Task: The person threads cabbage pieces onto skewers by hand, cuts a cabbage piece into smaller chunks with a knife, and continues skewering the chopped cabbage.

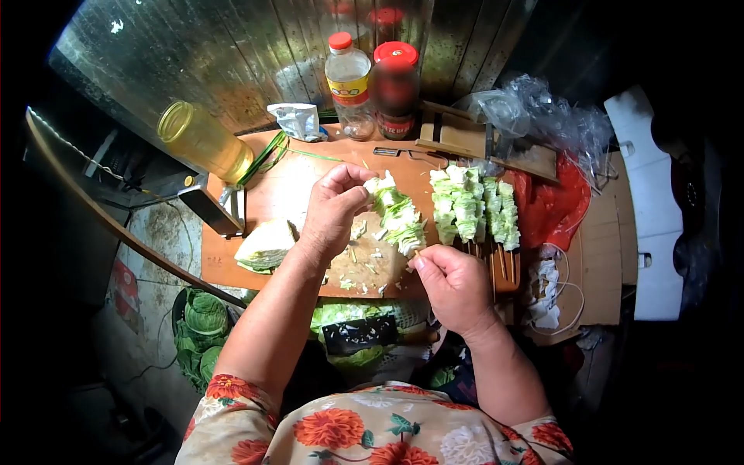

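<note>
Between my hands a skewer of cabbage pieces (398, 214) slants over the wooden board (341, 267). My left hand (337, 208) pinches the cabbage at the skewer's upper end. The fingers of my right hand (446, 280) are closed on the stick at the lower end. Just right of it, several filled cabbage skewers (465, 205) lie side by side, their sticks pointing toward me. A cut cabbage wedge (266, 246) rests left of my left forearm. Small cabbage scraps are scattered over the board.
Behind stand a clear bottle (350, 97), a red-lidded jar (396, 124) and a yellowish jar (209, 147). A phone (208, 211) leans at the left. Red plastic (554, 201) lies at the right. Whole cabbages (205, 314) sit low left; a black cleaver (360, 334) lies below the board.
</note>
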{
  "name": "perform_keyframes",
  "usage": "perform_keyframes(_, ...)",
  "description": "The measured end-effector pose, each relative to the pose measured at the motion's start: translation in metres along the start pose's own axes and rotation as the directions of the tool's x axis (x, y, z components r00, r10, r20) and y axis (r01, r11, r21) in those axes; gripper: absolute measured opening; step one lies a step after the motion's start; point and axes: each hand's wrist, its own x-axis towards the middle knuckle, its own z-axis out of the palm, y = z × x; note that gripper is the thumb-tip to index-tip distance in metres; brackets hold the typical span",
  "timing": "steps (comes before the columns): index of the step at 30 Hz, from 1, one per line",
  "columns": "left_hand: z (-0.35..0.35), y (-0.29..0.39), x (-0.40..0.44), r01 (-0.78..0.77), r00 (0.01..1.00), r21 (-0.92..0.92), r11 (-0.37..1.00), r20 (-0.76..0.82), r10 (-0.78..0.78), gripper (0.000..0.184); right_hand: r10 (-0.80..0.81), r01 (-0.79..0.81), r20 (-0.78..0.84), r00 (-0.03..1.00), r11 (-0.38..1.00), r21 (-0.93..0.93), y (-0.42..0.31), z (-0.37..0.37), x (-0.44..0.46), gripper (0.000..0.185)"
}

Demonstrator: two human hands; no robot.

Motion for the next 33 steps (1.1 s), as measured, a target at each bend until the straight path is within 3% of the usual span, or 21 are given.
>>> perform_keyframes(4, -0.002, -0.008, 0.005, -0.020, 1.000, -0.035, 0.999, 0.001, 0.020, 0.027, 0.018, -0.018, -0.020, 1.000, 1.000, -0.010, -0.006, -0.004, 0.005, 0.016)
perform_keyframes(6, 0.006, -0.004, 0.005, -0.082, 0.992, -0.106, 0.991, -0.104, 0.071, 0.039, 0.025, -0.024, -0.051, 0.998, 1.000, 0.017, -0.002, -0.007, 0.007, 0.016)
perform_keyframes(7, 0.005, -0.001, 0.006, -0.067, 0.995, -0.074, 0.995, -0.082, 0.061, 0.049, 0.028, -0.024, -0.081, 0.996, 0.999, 0.046, -0.001, -0.008, 0.008, 0.017)
perform_keyframes(10, 0.002, -0.011, 0.014, 0.073, 0.981, 0.019, 0.997, -0.182, -0.069, 0.045, 0.145, -0.141, -0.088, 0.985, 0.989, 0.046, -0.005, -0.021, 0.008, 0.017)
perform_keyframes(11, -0.001, -0.020, 0.017, 0.171, 0.977, 0.160, 0.972, -0.154, -0.147, 0.042, 0.153, -0.150, -0.095, 0.984, 0.988, 0.044, -0.007, -0.023, 0.008, 0.016)
perform_keyframes(13, -0.001, -0.040, 0.019, 0.275, 0.961, 0.444, 0.853, -0.117, -0.249, 0.033, 0.118, -0.112, -0.087, 0.989, 0.991, 0.076, -0.002, -0.022, 0.007, 0.016)
perform_keyframes(14, 0.002, -0.050, 0.017, 0.233, 0.971, 0.658, 0.716, -0.113, -0.212, 0.030, 0.078, -0.069, -0.078, 0.994, 0.992, 0.108, -0.001, -0.022, 0.006, 0.016)
perform_keyframes(16, 0.009, -0.061, 0.018, 0.184, 0.966, 0.880, 0.437, -0.079, -0.248, 0.029, 0.118, -0.110, -0.118, 0.986, 0.991, 0.071, -0.006, -0.023, 0.005, 0.016)
perform_keyframes(20, 0.015, -0.089, 0.021, 0.213, 0.959, 0.911, 0.354, -0.125, -0.256, 0.028, 0.130, -0.123, -0.092, 0.987, 0.989, 0.081, -0.005, -0.028, 0.003, 0.016)
perform_keyframes(23, 0.015, -0.109, 0.018, 0.082, 0.996, 0.963, 0.255, -0.069, -0.061, 0.029, 0.063, -0.061, -0.113, 0.992, 0.998, 0.025, -0.005, -0.031, 0.002, 0.016)
perform_keyframes(30, 0.010, -0.113, 0.026, 0.087, 0.993, 0.931, 0.355, -0.051, -0.110, 0.031, 0.032, -0.028, -0.123, 0.992, 0.999, 0.034, -0.004, -0.035, 0.001, 0.016)
perform_keyframes(32, 0.011, -0.096, 0.028, 0.145, 0.989, 0.842, 0.519, -0.104, -0.107, 0.022, 0.032, -0.029, -0.118, 0.993, 0.999, 0.026, -0.006, -0.036, 0.000, 0.015)
perform_keyframes(33, 0.015, -0.080, 0.029, 0.356, 0.934, 0.422, 0.834, -0.157, -0.320, 0.009, 0.026, -0.023, -0.119, 0.993, 0.999, 0.028, -0.007, -0.036, 0.000, 0.015)
